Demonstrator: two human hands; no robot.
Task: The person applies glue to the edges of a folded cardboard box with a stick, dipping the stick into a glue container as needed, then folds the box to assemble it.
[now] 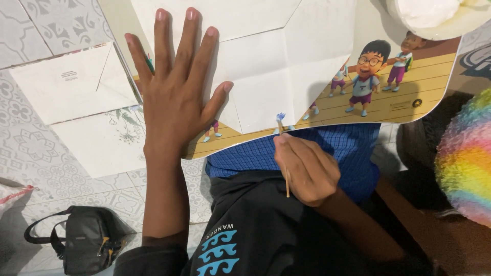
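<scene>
Pressing flat, the left hand (174,97) lies palm-down with all fingers spread on a folded white paper sheet (266,61). That sheet sits on top of a cartoon-printed board (388,97) with a rounded corner, showing drawn children on a yellow plank floor. The left hand covers the sheet's left part and overlaps the board's lower left edge; its thumb points right toward the sheet's folded corner.

Right hand (307,168) is curled shut, pinching a thin wooden brush (284,153) between thumb and fingers. The brush's blue-tinted tip touches or sits just at the board's lower edge, just below the white sheet's bottom fold; exact contact is hard to tell. The handle end sticks out below the fist.

The right hand is below and to the right of the left hand, apart from it, and sits over blue checked cloth (337,148) and a dark garment with a light blue wave print (245,230).

Left of the board, an opened white envelope or card (76,87) lies on the patterned tile floor (30,148). A black bag (82,237) sits at lower left. A rainbow fuzzy object (465,158) is at the right edge, a white round object (434,15) at top right.
</scene>
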